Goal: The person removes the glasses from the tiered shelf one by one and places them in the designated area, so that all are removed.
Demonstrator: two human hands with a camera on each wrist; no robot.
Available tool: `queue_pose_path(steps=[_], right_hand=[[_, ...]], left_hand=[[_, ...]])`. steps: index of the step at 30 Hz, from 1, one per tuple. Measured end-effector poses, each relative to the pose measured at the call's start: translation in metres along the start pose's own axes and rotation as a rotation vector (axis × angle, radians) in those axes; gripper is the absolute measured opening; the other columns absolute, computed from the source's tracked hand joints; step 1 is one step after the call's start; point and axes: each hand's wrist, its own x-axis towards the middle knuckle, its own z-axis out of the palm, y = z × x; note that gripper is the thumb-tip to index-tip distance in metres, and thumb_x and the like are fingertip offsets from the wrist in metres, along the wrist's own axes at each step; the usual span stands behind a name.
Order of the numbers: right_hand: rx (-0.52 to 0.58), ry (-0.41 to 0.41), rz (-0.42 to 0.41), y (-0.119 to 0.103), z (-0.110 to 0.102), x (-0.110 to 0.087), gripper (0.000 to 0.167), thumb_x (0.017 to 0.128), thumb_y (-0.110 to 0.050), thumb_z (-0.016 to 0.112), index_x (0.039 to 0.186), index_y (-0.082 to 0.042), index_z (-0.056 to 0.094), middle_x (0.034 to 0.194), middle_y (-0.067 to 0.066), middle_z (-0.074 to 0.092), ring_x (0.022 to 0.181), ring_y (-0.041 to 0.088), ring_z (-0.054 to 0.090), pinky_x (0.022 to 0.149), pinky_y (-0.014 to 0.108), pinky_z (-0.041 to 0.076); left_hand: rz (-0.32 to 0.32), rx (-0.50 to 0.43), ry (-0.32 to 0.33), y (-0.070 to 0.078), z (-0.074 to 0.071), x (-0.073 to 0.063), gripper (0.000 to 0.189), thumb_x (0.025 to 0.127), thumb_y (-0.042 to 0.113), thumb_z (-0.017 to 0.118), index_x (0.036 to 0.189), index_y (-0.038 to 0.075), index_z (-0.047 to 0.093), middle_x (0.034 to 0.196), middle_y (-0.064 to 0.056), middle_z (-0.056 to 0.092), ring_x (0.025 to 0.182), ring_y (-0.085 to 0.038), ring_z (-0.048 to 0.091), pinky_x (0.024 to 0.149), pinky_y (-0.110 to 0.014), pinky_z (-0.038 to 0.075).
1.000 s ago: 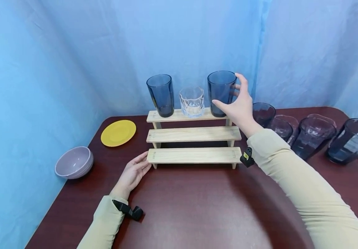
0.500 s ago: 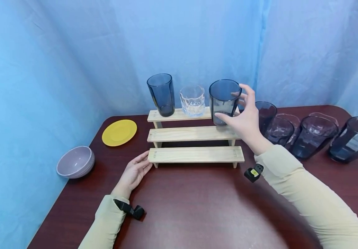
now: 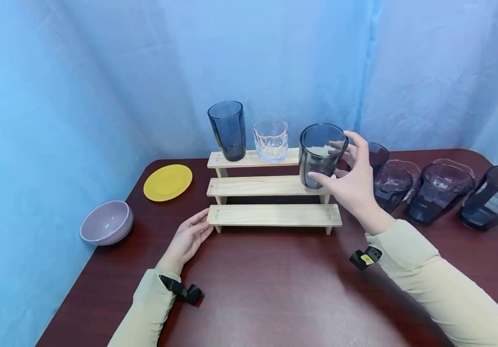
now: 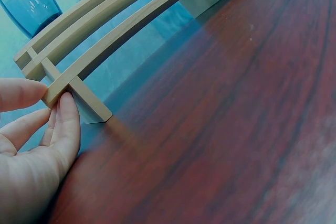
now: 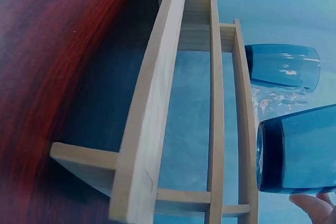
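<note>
Head — right hand (image 3: 356, 185), tumbler (image 3: 318, 159) perhaps aloft

Wooden three-step rack (image 3: 275, 215) stands on the dark red bench (image 3: 266, 284), before blue curtains (image 3: 275, 58). Left hand (image 3: 187, 241): holds the left end of the lowest step. Right hand (image 3: 355, 185): grips a smoky tinted glass (image 3: 315, 160), mouth up, at the right end of the middle step; contact between base and step cannot be determined. Top step: one dark blue glass (image 3: 229, 135) at left and, just beside it, one short clear tumbler (image 3: 271, 141), both upright. Left of rack: yellow plate (image 3: 168, 182) and, nearer the viewer, lilac bowl (image 3: 107, 222). Right of rack: further tinted glasses (image 3: 439, 195), close together.
</note>
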Motion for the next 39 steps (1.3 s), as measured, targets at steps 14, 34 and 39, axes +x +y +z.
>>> queue_pose_path(steps=[14, 34, 39], right_hand=[[0.062, -0.014, -0.053, 0.004, -0.029, -0.037, 0.098, 0.06, 0.018, 0.078, 0.142, -0.011, 0.031, 0.123, -0.009, 0.055, 0.107, 0.0, 0.057, 0.079, 0.01, 0.048], [0.213, -0.088, -0.11, 0.019, -0.079, -0.069, 0.106, 0.052, 0.033, 0.069, 0.143, -0.003, 0.028, 0.124, -0.003, 0.06, 0.108, 0.005, 0.06, 0.076, 0.012, 0.05], [0.006, -0.079, -0.088, 0.019, -0.094, -0.076, 0.111, 0.048, 0.033, 0.072, 0.144, -0.003, 0.028, 0.123, -0.012, 0.058, 0.11, -0.001, 0.057, 0.076, 0.008, 0.048]], left_hand=[[-0.012, 0.006, 0.011, 0.0, -0.001, -0.002, 0.055, 0.095, -0.009, 0.035, 0.149, -0.003, 0.02, 0.141, -0.012, 0.037, 0.098, 0.0, 0.059, 0.085, -0.017, 0.047], [0.01, 0.004, -0.01, -0.002, -0.002, 0.001, 0.055, 0.096, -0.009, 0.034, 0.148, -0.003, 0.02, 0.131, -0.005, 0.046, 0.098, -0.001, 0.059, 0.086, -0.017, 0.046], [0.013, -0.005, -0.008, -0.002, -0.003, 0.001, 0.055, 0.095, -0.009, 0.034, 0.148, -0.004, 0.02, 0.123, 0.0, 0.052, 0.097, -0.001, 0.059, 0.085, -0.016, 0.047]])
